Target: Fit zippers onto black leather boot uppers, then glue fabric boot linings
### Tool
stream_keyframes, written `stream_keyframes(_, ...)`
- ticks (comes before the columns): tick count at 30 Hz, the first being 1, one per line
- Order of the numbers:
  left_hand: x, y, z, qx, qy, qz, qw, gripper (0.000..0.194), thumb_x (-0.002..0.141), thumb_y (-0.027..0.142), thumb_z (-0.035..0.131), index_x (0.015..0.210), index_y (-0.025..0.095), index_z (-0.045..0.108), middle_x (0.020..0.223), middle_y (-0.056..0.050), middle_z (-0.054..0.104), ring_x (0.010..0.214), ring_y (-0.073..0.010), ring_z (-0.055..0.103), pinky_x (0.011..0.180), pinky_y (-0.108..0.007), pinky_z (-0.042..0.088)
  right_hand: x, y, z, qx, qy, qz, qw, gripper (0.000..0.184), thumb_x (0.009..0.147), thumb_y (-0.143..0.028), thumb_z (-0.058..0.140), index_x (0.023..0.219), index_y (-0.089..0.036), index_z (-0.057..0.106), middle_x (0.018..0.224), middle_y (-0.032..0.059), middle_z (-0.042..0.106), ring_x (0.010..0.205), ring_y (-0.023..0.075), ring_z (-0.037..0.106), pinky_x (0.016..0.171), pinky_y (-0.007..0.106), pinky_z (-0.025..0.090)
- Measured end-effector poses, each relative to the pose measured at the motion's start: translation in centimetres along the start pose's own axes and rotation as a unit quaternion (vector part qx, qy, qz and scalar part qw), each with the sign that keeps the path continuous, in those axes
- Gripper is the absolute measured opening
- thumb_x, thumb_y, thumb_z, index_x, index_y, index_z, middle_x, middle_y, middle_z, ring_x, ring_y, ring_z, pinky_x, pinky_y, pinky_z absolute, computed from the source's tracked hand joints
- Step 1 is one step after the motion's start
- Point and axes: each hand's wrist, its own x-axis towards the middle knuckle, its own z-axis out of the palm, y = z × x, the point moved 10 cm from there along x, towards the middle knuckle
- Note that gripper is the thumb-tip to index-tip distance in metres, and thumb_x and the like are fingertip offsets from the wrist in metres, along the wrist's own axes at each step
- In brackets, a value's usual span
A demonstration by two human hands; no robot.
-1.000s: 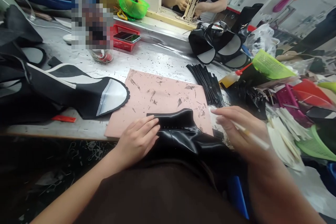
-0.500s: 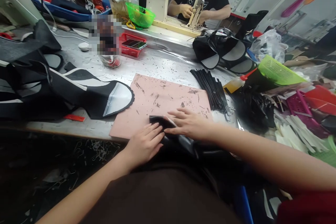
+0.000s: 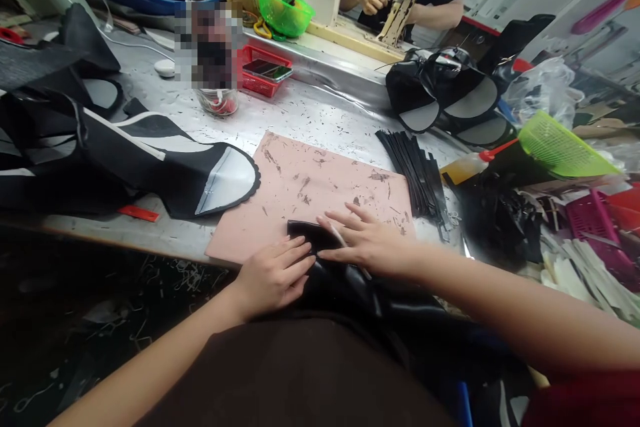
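Note:
A glossy black leather-like piece (image 3: 310,235) has its edge on the pink board (image 3: 280,180); the rest drapes off the table's front towards my lap. My left hand (image 3: 275,273) lies flat on its near left part, fingers stretched out. My right hand (image 3: 365,240) rests on the piece just to the right, fingers spread and thumb pointing at the left fingertips. A slim pale strip or rod (image 3: 338,235) shows between its thumb and forefinger; I cannot tell whether it is gripped. The underside of both palms is hidden.
Black and white shoe-upper pieces (image 3: 220,180) lie left, others (image 3: 415,103) at back right. Black strips (image 3: 417,173), a glue bottle (image 3: 465,167) and a green basket (image 3: 565,143) stand right. A red tray (image 3: 260,83) holds a phone. Opposite, a person works at a sewing machine (image 3: 400,13).
The view has shifted slightly, so the background sits further right and higher on the right hand's side. Both hands stay on the black piece, nearly unmoved.

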Motion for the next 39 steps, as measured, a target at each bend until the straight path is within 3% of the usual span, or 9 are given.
stream_keyframes(5,0.0,-0.1,0.1,-0.006,-0.004,-0.004,1.000,0.026,0.080,0.021,0.052,0.103,0.018,0.063,0.111,-0.005,0.064,0.109,-0.0207,0.056,0.093,-0.036,0.048,0.2,-0.3,0.9,0.018,-0.017,0.017,1.000,0.047,0.082,-0.010,0.048,0.127,-0.025,0.048,0.142,0.0176,0.030,0.133,0.0282,0.019,0.104,0.057,0.018)
stream_keyframes(12,0.3,0.2,0.4,0.017,-0.044,0.013,0.999,0.027,0.085,0.027,0.049,0.106,0.018,0.062,0.112,-0.005,0.063,0.110,-0.0209,0.054,0.094,-0.036,0.045,-5.6,2.1,1.4,0.009,-0.018,0.085,0.996,0.050,0.073,-0.004,0.056,0.118,-0.027,0.056,0.141,0.0148,0.033,0.132,0.0309,0.024,0.102,0.060,0.019)
stream_keyframes(17,1.7,0.5,1.4,0.060,-0.152,0.066,0.984,0.057,0.079,0.058,0.047,0.117,0.016,0.056,0.110,-0.012,0.061,0.101,-0.0265,0.054,0.085,-0.039,0.042,-9.5,4.4,1.8,0.094,0.083,0.184,0.975,0.029,0.075,-0.007,0.054,0.093,-0.026,0.068,0.141,0.0126,0.033,0.126,0.0304,0.036,0.099,0.054,0.032)
stream_keyframes(20,3.4,0.6,2.8,0.066,-0.231,0.116,0.964,0.073,0.069,0.071,0.045,0.120,0.020,0.054,0.099,-0.011,0.061,0.086,-0.0234,0.055,0.074,-0.033,0.040,-10.8,6.2,3.1,0.184,0.179,0.278,0.926,0.028,0.084,-0.019,0.049,0.109,-0.025,0.059,0.142,0.0132,0.032,0.128,0.0253,0.035,0.096,0.046,0.039)
stream_keyframes(22,4.8,1.1,4.2,0.069,-0.276,0.153,0.947,0.078,0.066,0.075,0.042,0.124,0.023,0.051,0.090,-0.009,0.061,0.077,-0.0215,0.055,0.066,-0.030,0.038,-10.7,7.0,4.7,0.208,0.204,0.312,0.904,0.039,0.083,-0.029,0.052,0.122,-0.023,0.048,0.142,0.0153,0.032,0.131,0.0261,0.028,0.100,0.050,0.033)
stream_keyframes(27,7.0,1.7,8.2,0.108,-0.380,0.162,0.904,0.093,0.054,0.084,0.040,0.132,0.035,0.036,0.066,-0.004,0.059,0.047,-0.0151,0.047,0.049,-0.026,0.028,-9.9,7.9,7.2,0.193,0.186,0.341,0.901,0.063,0.080,-0.039,0.056,0.135,-0.019,0.032,0.143,0.0186,0.028,0.133,0.0286,0.019,0.106,0.055,0.018)
stream_keyframes(30,7.1,1.6,7.8,0.096,-0.378,0.169,0.905,0.090,0.054,0.083,0.040,0.130,0.035,0.039,0.063,-0.003,0.057,0.045,-0.0144,0.045,0.048,-0.025,0.027,-9.9,8.0,7.1,0.197,0.167,0.340,0.904,0.065,0.081,-0.040,0.054,0.138,-0.021,0.027,0.144,0.0163,0.027,0.134,0.0273,0.019,0.106,0.053,0.018)
stream_keyframes(34,6.8,1.5,5.8,0.071,-0.338,0.212,0.914,0.076,0.066,0.077,0.039,0.125,0.030,0.048,0.075,-0.005,0.059,0.062,-0.0178,0.053,0.055,-0.026,0.033,-9.8,7.9,6.8,0.206,0.155,0.338,0.905,0.067,0.081,-0.044,0.054,0.138,-0.023,0.027,0.143,0.0145,0.029,0.133,0.0287,0.020,0.106,0.054,0.018)
stream_keyframes(39,7.5,1.3,8.2,0.106,-0.416,0.150,0.891,0.088,0.057,0.082,0.039,0.130,0.034,0.039,0.061,-0.003,0.056,0.044,-0.0143,0.046,0.045,-0.024,0.026,-9.6,8.0,6.7,0.206,0.157,0.338,0.905,0.067,0.081,-0.045,0.053,0.139,-0.024,0.027,0.143,0.0122,0.030,0.133,0.0289,0.020,0.106,0.054,0.017)
